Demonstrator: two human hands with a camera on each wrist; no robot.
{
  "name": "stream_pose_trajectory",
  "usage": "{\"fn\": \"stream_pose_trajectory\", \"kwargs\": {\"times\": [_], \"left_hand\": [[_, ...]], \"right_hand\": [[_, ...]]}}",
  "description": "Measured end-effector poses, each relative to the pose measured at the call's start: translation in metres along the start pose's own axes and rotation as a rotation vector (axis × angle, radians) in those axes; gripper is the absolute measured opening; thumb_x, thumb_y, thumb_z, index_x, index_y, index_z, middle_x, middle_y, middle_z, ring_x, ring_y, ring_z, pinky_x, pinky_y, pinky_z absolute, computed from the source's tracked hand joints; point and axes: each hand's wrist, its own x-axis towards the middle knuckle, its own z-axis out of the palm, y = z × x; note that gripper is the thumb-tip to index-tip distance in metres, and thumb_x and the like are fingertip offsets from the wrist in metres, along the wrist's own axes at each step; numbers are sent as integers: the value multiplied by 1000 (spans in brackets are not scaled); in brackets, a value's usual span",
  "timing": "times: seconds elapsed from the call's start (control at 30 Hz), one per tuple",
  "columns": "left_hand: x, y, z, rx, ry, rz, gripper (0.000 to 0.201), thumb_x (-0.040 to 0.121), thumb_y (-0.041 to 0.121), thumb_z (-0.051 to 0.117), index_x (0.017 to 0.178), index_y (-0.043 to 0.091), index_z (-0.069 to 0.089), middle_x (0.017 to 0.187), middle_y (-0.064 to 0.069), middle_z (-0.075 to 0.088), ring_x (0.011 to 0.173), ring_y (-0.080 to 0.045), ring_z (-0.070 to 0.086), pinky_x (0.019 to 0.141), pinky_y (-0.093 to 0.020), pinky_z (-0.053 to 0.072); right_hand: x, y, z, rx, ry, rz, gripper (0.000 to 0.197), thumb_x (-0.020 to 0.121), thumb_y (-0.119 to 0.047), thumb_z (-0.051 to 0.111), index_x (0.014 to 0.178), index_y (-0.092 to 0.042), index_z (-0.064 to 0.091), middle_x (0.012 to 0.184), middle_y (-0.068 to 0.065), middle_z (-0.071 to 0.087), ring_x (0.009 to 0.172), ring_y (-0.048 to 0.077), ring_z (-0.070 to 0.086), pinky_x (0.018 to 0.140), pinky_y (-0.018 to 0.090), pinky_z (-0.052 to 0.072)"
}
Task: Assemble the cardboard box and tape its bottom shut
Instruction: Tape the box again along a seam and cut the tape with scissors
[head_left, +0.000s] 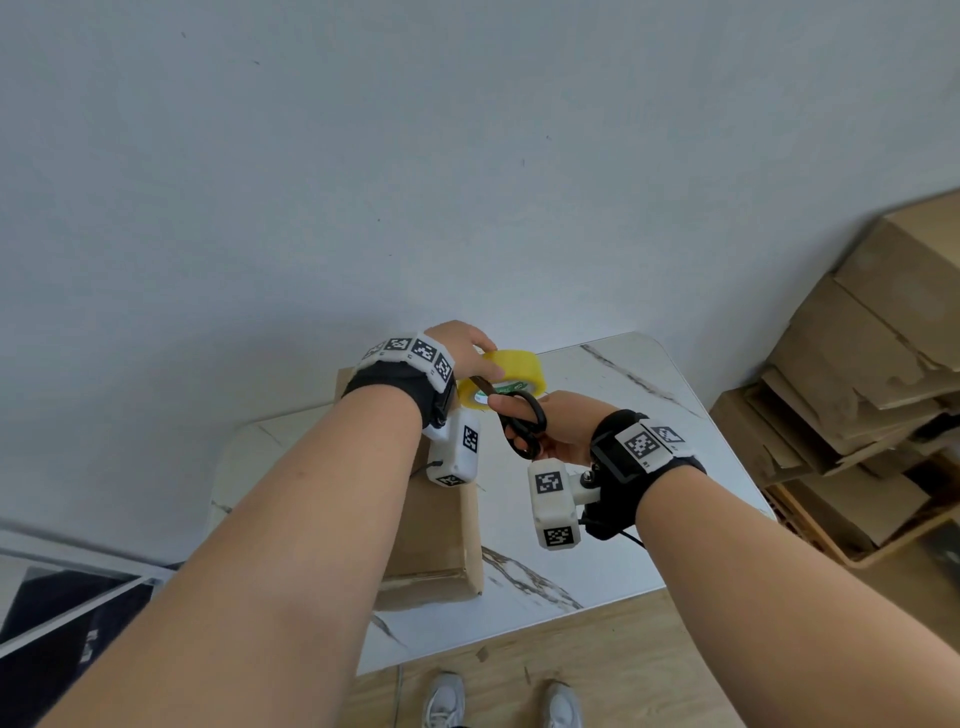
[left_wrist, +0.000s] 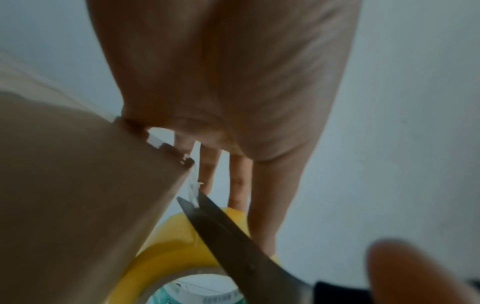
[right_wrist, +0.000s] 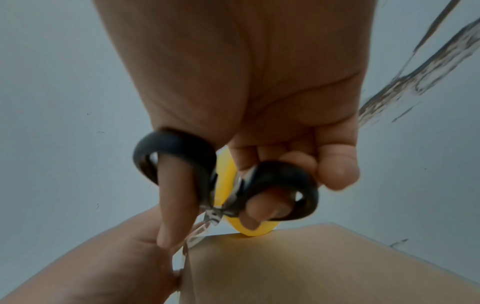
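Observation:
A brown cardboard box (head_left: 434, 540) stands on the marble table (head_left: 623, 467), mostly hidden under my left forearm. My left hand (head_left: 467, 351) grips a yellow tape roll (head_left: 514, 371) above the box's far edge. My right hand (head_left: 566, 426) holds black-handled scissors (head_left: 522, 426), thumb and fingers through the loops. In the left wrist view the scissors' blades (left_wrist: 221, 228) lie nearly together across the yellow tape roll (left_wrist: 168, 253), at a clear tape strip by the box corner (left_wrist: 182, 160). In the right wrist view the scissors (right_wrist: 226, 185) point at the box edge (right_wrist: 285, 257).
A stack of flattened and folded cardboard boxes (head_left: 857, 389) rises at the right, beside the table. A pale wall (head_left: 363, 156) stands behind. My shoes (head_left: 498, 701) show on the wooden floor below the table's near edge.

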Motion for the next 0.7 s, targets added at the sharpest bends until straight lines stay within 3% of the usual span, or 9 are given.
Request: {"fn": "stream_pose_trajectory", "kwargs": {"times": [0.17, 0.3, 0.37, 0.47, 0.7], "left_hand": [[6, 5, 0, 158, 68, 19, 48, 73, 35, 78, 117, 21, 67, 124, 0, 60, 111, -20, 59, 82, -28, 47], [14, 12, 2, 256, 42, 25, 29, 70, 32, 78, 95, 18, 74, 98, -1, 69, 88, -22, 66, 72, -28, 51], [15, 16, 2, 309, 32, 24, 14, 67, 29, 75, 73, 20, 66, 77, 0, 61, 69, -22, 57, 63, -26, 47], [14, 20, 3, 384, 30, 57, 29, 65, 21, 70, 50, 18, 45, 50, 1, 39, 51, -21, 37, 47, -21, 30], [15, 22, 6, 366, 85, 71, 41, 67, 22, 69, 46, 16, 34, 46, 0, 32, 44, -19, 31, 44, -20, 26]], "right_hand": [[-2, -3, 2, 1, 0, 0, 34, 86, -40, 69, 69, -14, 55, 54, -2, 55, 49, 11, 49, 55, 22, 36], [-3, -5, 2, 1, 1, 1, 35, 86, -40, 70, 69, -14, 55, 55, -1, 56, 48, 11, 49, 54, 22, 35], [-4, -5, 1, 13, 4, -2, 34, 86, -41, 70, 69, -14, 55, 56, -1, 55, 49, 12, 49, 55, 22, 35], [-4, -5, 1, 9, 11, -3, 36, 84, -43, 70, 69, -15, 55, 58, 0, 55, 53, 13, 48, 58, 24, 35], [-5, -2, -2, 9, 45, 10, 34, 82, -41, 73, 67, -15, 56, 54, -3, 55, 50, 10, 49, 56, 20, 38]]}}
